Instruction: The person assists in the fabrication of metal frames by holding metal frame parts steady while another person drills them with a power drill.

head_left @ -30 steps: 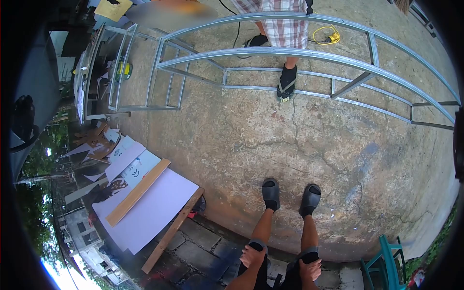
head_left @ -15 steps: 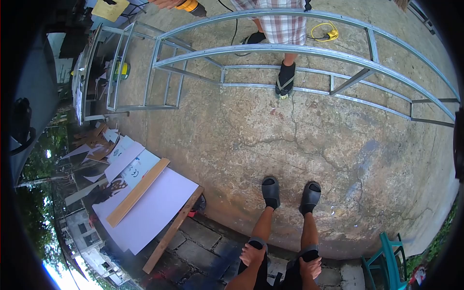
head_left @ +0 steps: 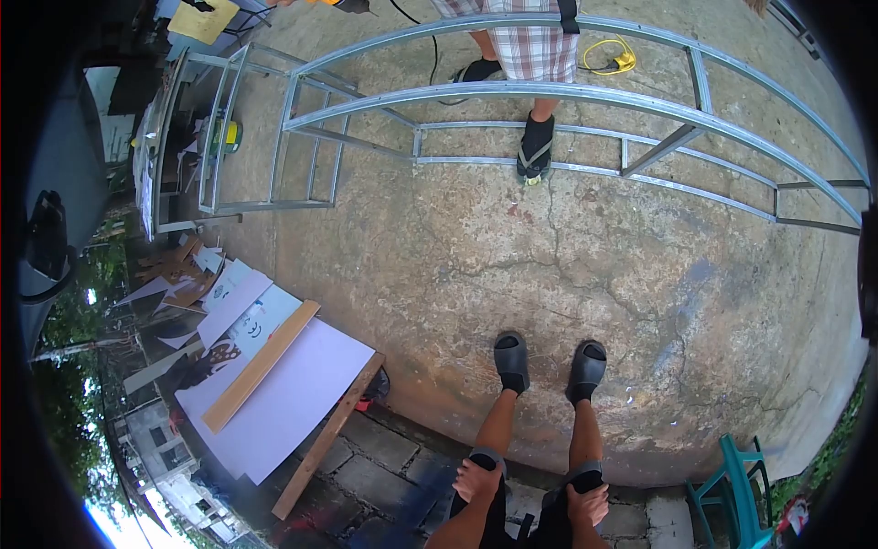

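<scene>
My left hand (head_left: 478, 479) rests at my left knee, its fingers bent round the side of it by the dark hem. On the other leg, my right hand (head_left: 587, 504) wraps round my right knee in the same way. Neither hand shows a tool. Below them my feet, in grey slide sandals (head_left: 586, 365), stand apart on the concrete floor (head_left: 476, 284). Across the floor a long metal frame (head_left: 512, 90) of square tubing stands around a co-worker in plaid shorts (head_left: 533, 52). A yellow and black power drill (head_left: 350, 5) is cut off at the top edge.
White boards (head_left: 302, 384) with a wooden strip (head_left: 262, 366) across them lie at the left, beside a wooden plank (head_left: 327, 437). A green plastic stool (head_left: 733, 494) stands at lower right. A yellow cord (head_left: 624, 61) lies behind the frame. A smaller metal frame (head_left: 272, 137) stands left.
The co-worker's drill and hand have moved up, mostly out of view. The view has shifted slightly. My hands stay on my knees.
</scene>
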Available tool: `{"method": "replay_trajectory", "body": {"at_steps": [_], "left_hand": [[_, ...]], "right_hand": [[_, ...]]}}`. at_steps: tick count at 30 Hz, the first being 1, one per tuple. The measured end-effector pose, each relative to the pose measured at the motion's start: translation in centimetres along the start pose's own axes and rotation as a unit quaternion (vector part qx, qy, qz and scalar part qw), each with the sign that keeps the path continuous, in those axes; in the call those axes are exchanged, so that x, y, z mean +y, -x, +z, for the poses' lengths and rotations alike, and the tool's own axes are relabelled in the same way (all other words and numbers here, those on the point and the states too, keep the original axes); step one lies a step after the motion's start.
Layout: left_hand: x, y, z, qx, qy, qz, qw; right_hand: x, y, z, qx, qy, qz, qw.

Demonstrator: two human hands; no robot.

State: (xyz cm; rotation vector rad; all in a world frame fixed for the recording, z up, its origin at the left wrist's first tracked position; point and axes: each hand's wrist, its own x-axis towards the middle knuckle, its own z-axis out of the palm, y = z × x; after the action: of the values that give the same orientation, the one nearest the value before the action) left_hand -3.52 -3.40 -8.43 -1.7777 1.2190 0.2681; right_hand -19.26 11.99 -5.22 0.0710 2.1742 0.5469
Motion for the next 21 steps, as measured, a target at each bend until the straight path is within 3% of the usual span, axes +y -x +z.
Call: {"method": "replay_trajectory", "body": {"at_steps": [21], "left_hand": [[-0.4, -0.8, -0.7, -0.003, -0.002, -0.002, 1.000]], "right_hand": [[-0.8, 0.1, -0.6, -0.018, -0.008, 0.011, 1.000]]}}
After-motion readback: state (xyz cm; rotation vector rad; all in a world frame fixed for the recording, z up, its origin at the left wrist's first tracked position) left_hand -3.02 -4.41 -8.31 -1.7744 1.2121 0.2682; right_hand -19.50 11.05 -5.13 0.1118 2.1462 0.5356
